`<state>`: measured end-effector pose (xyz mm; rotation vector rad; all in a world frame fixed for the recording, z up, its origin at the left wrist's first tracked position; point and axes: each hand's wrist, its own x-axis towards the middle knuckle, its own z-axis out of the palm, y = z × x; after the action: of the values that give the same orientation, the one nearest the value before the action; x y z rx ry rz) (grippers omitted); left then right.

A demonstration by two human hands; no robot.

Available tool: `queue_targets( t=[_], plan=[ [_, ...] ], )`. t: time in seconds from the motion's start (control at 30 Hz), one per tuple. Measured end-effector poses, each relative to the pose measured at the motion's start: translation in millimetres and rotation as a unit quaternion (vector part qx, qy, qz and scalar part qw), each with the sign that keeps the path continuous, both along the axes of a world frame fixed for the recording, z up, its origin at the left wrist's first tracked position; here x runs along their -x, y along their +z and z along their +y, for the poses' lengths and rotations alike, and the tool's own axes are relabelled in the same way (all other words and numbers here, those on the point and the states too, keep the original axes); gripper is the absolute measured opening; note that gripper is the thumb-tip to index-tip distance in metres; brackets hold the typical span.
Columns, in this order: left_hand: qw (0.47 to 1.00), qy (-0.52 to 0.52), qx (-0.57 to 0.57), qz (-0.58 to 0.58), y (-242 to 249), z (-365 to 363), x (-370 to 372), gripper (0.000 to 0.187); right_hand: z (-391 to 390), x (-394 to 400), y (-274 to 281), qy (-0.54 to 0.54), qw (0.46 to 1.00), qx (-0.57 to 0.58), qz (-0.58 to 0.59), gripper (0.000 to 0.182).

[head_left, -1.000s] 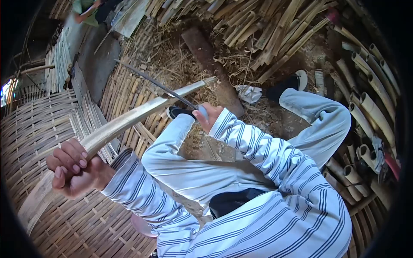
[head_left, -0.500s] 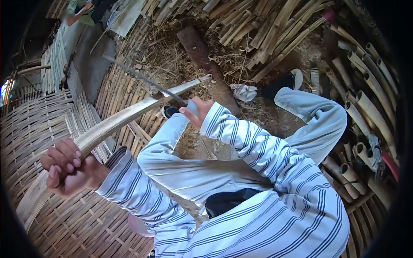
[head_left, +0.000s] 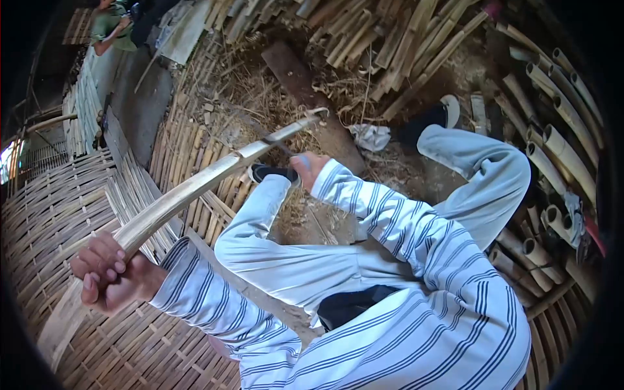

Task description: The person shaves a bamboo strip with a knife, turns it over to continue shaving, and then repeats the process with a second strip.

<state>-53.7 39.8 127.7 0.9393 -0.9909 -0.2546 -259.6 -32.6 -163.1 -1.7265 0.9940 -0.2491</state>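
Observation:
A long, curved bamboo strip (head_left: 188, 195) runs diagonally from the lower left to a dark wooden board (head_left: 312, 97). My left hand (head_left: 110, 270) is wrapped round the strip near its lower end. My right hand (head_left: 309, 169) is closed round the light-coloured handle of a knife (head_left: 281, 147). Its dark blade lies against or just over the strip, near the strip's far end, where a notch or mark shows. A small curl stands at the strip's tip.
Woven bamboo matting (head_left: 143, 338) spreads at the lower left. Split bamboo (head_left: 416, 45) is piled at the top, and bamboo tubes (head_left: 565, 143) stack at the right. Crumpled white paper (head_left: 370, 136) lies by my shoe. Another person (head_left: 114, 29) is at the top left.
The knife blade, raised above the strip before, has come down to the strip. The whole view has shifted slightly, and more of the other person shows.

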Motion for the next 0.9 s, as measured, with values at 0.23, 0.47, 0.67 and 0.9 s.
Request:
queue_targets(
  t=[0.23,0.47,0.67,0.9],
  plan=[
    [0.998,0.058,-0.016,-0.001,3,-2,1,0.025,12,15,-208,0.048,0.977,-0.061,0.199,0.037],
    [0.957,0.289,-0.017,0.005,-1,-25,8,0.026,-1,-7,-140,-0.134,0.989,-0.031,0.062,0.048],
    [0.894,0.445,-0.048,-0.021,2,-59,28,0.025,5,-22,-20,-0.072,0.994,-0.023,-0.077,0.048],
    [0.915,0.401,-0.041,-0.001,19,-68,31,0.025,-19,-5,-156,-0.117,0.959,-0.182,0.182,0.058]
  ],
)
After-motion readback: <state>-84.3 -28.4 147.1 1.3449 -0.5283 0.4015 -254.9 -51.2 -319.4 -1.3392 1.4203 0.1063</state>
